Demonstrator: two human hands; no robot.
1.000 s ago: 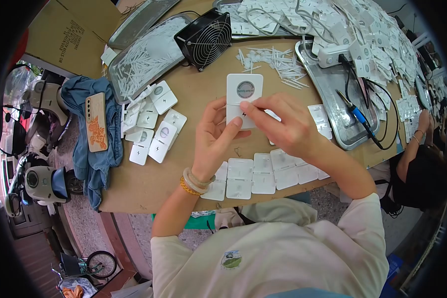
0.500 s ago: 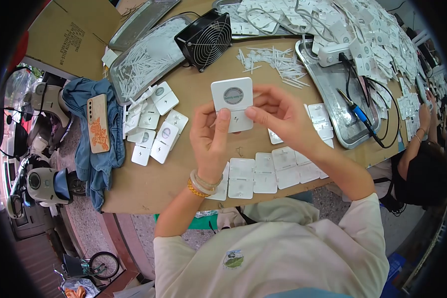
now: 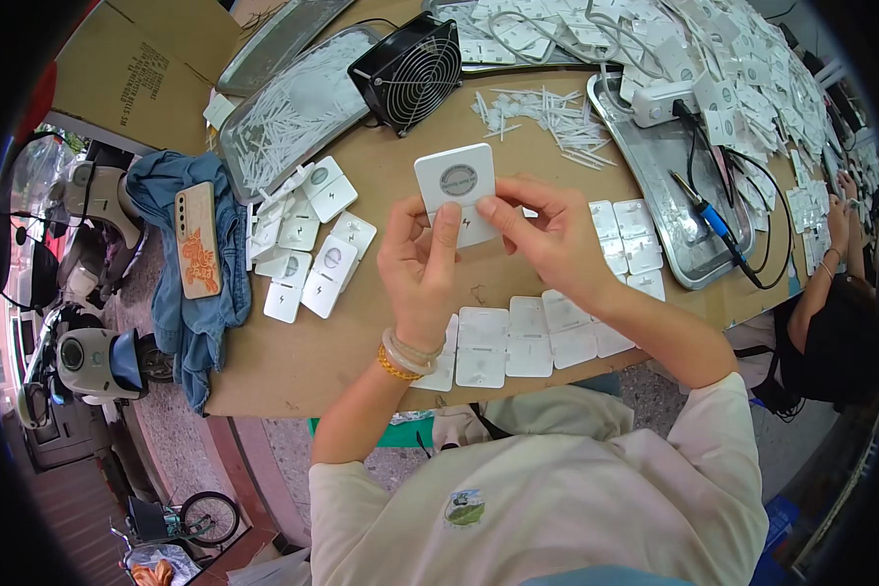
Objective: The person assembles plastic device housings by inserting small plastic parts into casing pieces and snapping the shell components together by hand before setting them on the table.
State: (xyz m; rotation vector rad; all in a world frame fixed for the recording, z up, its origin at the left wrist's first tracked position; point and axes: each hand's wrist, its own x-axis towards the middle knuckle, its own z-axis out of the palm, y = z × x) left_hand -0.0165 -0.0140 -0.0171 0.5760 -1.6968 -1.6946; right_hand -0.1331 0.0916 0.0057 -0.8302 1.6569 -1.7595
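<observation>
A white hinged plastic case (image 3: 479,156) is raised over the table, a grey printed disc on its upper half and a small lightning mark on the lower. My left hand (image 3: 420,254) is closed on its left side, thumb across the front. At the right edge, my right hand (image 3: 547,230) pinches it near the fold; some fingers are hidden behind. Below my hands lies a row of opened white cases (image 3: 481,347) along the table's near edge. To the left sits a loose pile of similar cases with discs (image 3: 329,264).
A black fan (image 3: 407,73) stands beside a metal tray of white sticks (image 3: 293,122). On the right, a soldering iron (image 3: 710,223) and cable rest on another tray (image 3: 689,264). A phone (image 3: 197,239) lies on denim cloth (image 3: 161,195). A co-worker's arm (image 3: 835,234) shows far right.
The case is tilted slightly differently, and my right thumb has shifted a little left and up along its fold. The whole view has drifted slightly.
</observation>
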